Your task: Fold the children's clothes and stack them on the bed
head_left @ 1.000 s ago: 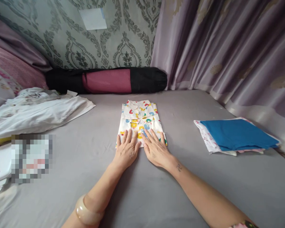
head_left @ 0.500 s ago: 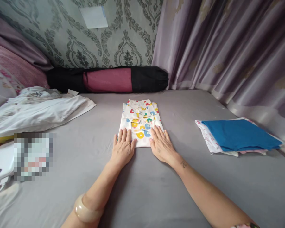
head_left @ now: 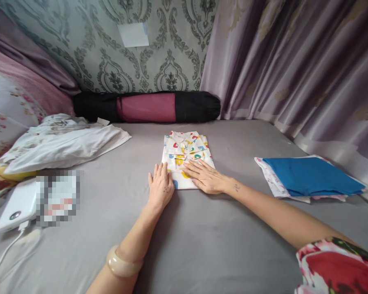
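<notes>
A folded white shirt (head_left: pixel 187 143) with colourful printed shapes lies on the grey bed sheet (head_left: pixel 221 245), its collar at the far end. My left hand (head_left: pixel 161 185) rests at the shirt's near left edge, fingers extended forward and nothing gripped. Flat across the lower right part of the shirt lies my right hand (head_left: pixel 205 176), its fingers spread and pointing left. Part of the print is covered by that hand.
To the right sits a stack of folded clothes with a blue garment (head_left: pixel 309 175) on top. Loose white clothing (head_left: pixel 70 143) lies at left, near a white power bank (head_left: pixel 18 206) with a cable. A black and maroon rolled bag (head_left: pixel 147 107) lies along the wall.
My right hand has turned and slid inward over the shirt, its fingers now pointing left. My left hand stays at the left edge. The whole view has shifted slightly.
</notes>
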Motion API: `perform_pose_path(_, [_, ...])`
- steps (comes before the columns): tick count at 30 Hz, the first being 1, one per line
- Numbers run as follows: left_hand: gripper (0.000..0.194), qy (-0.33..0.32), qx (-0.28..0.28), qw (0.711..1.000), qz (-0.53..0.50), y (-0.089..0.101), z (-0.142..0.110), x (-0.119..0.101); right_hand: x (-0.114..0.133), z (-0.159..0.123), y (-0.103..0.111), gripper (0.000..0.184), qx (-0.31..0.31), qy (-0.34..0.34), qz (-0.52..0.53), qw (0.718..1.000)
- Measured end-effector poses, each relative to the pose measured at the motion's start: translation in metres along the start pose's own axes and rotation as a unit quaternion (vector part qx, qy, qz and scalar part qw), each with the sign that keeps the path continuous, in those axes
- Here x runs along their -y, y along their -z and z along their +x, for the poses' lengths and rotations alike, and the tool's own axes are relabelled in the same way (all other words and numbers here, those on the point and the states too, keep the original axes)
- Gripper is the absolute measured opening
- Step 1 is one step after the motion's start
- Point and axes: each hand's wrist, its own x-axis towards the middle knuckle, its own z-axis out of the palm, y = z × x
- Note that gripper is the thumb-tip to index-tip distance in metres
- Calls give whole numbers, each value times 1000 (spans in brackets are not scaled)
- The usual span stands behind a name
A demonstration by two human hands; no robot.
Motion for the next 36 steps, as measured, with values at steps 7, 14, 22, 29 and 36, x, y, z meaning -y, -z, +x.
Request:
perform_pose_path(7, [50, 19, 4, 999, -42, 0, 4, 7, -8, 1, -9, 53, 26, 6, 24, 999])
perform_pose_path(14, [44, 105, -58, 962, -246, 15, 13, 9, 7, 20, 2, 54, 4, 44, 29, 999])
perform_pose_path(22, [47, 148, -100, 941, -289, 14, 16, 18, 10, 30, -11, 54, 23, 71, 44, 996])
perform_pose_path(29, [45, 179, -127, 917, -333, 18, 18, 17, 25, 48, 0, 52, 19, 81, 20, 996])
perform_pose_path(36, [42, 167, -142, 917, -332, 13, 19, 21, 39, 75, -20, 57, 16, 144, 35, 989])
